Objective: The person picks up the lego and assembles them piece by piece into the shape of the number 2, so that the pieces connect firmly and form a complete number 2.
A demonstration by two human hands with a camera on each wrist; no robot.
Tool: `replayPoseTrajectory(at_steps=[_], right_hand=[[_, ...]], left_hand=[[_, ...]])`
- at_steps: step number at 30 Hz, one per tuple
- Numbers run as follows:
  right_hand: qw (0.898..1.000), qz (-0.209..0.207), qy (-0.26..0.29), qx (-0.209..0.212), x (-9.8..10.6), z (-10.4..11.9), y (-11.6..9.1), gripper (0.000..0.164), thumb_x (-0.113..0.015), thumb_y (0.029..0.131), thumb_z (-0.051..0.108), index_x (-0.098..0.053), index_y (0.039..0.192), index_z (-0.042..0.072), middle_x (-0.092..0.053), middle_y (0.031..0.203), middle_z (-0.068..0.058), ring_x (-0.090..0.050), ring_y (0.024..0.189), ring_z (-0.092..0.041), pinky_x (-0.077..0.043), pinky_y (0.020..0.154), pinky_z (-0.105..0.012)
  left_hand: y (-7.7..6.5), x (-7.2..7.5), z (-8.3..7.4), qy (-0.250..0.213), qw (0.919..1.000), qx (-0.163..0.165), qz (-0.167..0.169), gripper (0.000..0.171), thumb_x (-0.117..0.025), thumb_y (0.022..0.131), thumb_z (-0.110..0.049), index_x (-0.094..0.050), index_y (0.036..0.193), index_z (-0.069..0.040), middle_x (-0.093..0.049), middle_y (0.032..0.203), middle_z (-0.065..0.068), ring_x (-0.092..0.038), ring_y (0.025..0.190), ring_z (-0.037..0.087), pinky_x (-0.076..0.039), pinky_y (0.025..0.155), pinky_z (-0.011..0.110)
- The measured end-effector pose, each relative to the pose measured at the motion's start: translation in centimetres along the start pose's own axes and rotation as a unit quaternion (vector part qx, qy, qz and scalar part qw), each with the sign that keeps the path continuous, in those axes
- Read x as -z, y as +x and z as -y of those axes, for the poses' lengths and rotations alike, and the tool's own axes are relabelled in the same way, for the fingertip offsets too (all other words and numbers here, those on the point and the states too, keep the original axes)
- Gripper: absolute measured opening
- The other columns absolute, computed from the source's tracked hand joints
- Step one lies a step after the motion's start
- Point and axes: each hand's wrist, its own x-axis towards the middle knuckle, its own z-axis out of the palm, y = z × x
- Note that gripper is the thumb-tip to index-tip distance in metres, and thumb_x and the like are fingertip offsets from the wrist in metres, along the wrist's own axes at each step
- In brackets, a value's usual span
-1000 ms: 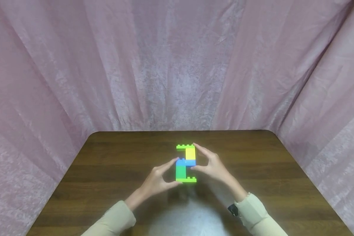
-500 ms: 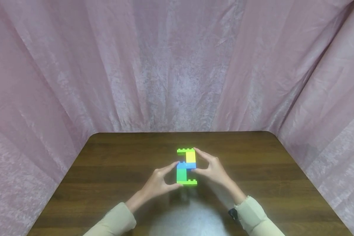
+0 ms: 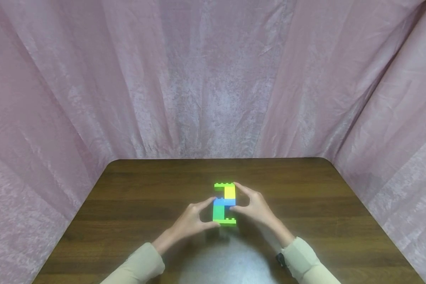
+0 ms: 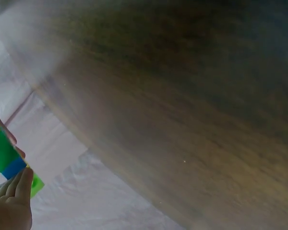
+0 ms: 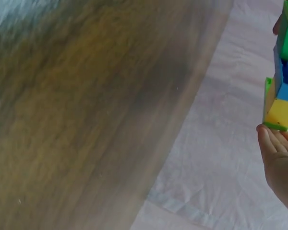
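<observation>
Between both hands is a structure of toy building bricks joined in an S shape. At its top lies a thin lime-green plate point(image 3: 220, 185), over a yellow brick point(image 3: 230, 192) on the right. Below them come a blue brick point(image 3: 224, 202), a green brick point(image 3: 218, 212) on the left and a lime-green base plate point(image 3: 228, 222). My left hand point(image 3: 191, 219) pinches the lower left, fingertips at the blue brick and thumb under the base. My right hand point(image 3: 257, 205) pinches the upper right, fingers at the top plate and thumb beneath the blue brick. Both wrist views show the structure only at the edge.
A dark brown wooden table point(image 3: 145, 189) lies beneath the hands, with a bright reflection near its front. Pink velvet curtains point(image 3: 213, 79) hang behind the table and along both sides. A dark band point(image 3: 280, 259) sits at the right sleeve cuff.
The brick structure has come down a little in the head view, both hands moving with it. Their hold on it looks the same.
</observation>
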Motion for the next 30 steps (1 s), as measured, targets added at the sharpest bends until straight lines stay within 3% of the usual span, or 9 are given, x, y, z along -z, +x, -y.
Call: replayPoseTrajectory(at_steps=[2,4,8,12,14,19,30], right_hand=[[1.000,0.002,0.000,-0.008,-0.3,-0.1,0.1,0.079,-0.083,0.077,0.023,-0.045,0.145,0.011,-0.049,0.148,-0.015,-0.051,0.132,-0.038,-0.043,0.108,-0.054],[1.000,0.004,-0.001,-0.014,-0.5,-0.2,0.2,0.079,-0.083,0.076,0.020,-0.045,0.145,0.009,-0.049,0.148,-0.015,-0.050,0.133,-0.037,-0.043,0.109,-0.054],[1.000,0.005,-0.004,-0.023,-0.9,-0.7,0.3,0.077,-0.083,0.076,0.014,-0.046,0.143,0.005,-0.051,0.145,-0.018,-0.054,0.129,-0.037,-0.047,0.106,-0.052],[1.000,0.010,0.001,-0.029,-1.3,-1.2,0.4,0.078,-0.083,0.075,0.012,-0.045,0.142,0.001,-0.053,0.142,-0.022,-0.058,0.122,-0.039,-0.051,0.101,-0.050],[0.999,0.015,0.003,-0.032,-1.5,-1.4,0.6,0.077,-0.082,0.075,0.010,-0.045,0.142,-0.001,-0.052,0.142,-0.024,-0.058,0.122,-0.041,-0.051,0.100,-0.051],[0.998,0.036,0.003,-0.057,-1.8,-1.6,0.8,0.078,-0.081,0.076,0.005,-0.042,0.142,-0.004,-0.049,0.144,-0.026,-0.056,0.124,-0.043,-0.050,0.101,-0.051],[0.994,0.061,-0.007,-0.091,-2.6,-2.0,1.0,0.078,-0.079,0.078,0.006,-0.039,0.144,-0.005,-0.048,0.145,-0.026,-0.055,0.126,-0.042,-0.052,0.099,-0.050]], left_hand=[[0.1,0.0,0.1,-0.003,0.9997,0.020,0.014,0.078,-0.083,0.076,-0.027,-0.049,0.139,0.004,-0.064,0.127,0.023,-0.071,0.085,0.026,-0.051,0.100,0.044],[0.2,-0.2,0.3,-0.003,0.9984,0.046,0.033,0.078,-0.083,0.076,-0.029,-0.048,0.140,0.002,-0.070,0.115,0.020,-0.062,0.067,0.018,-0.055,0.097,0.042],[0.6,-0.6,0.3,0.004,0.9935,0.094,0.063,0.078,-0.083,0.077,-0.030,-0.049,0.140,0.000,-0.071,0.092,0.015,-0.045,0.058,0.007,-0.055,0.084,0.033],[0.8,-0.8,0.3,0.010,0.9897,0.119,0.080,0.078,-0.083,0.076,-0.030,-0.050,0.139,0.002,-0.064,0.076,0.016,-0.033,0.052,0.002,-0.049,0.072,0.022],[0.9,-0.9,0.3,0.013,0.9882,0.126,0.085,0.077,-0.083,0.076,-0.030,-0.051,0.137,0.003,-0.066,0.077,0.015,-0.037,0.053,0.003,-0.048,0.069,0.020],[1.2,-1.3,0.6,0.027,0.9825,0.150,0.108,0.076,-0.084,0.075,-0.034,-0.054,0.136,0.001,-0.073,0.106,0.013,-0.059,0.074,0.010,-0.052,0.076,0.022],[1.4,-2.0,0.8,0.049,0.9760,0.174,0.122,0.076,-0.085,0.073,-0.032,-0.055,0.134,0.001,-0.071,0.115,0.017,-0.061,0.079,0.010,-0.054,0.075,0.021]])
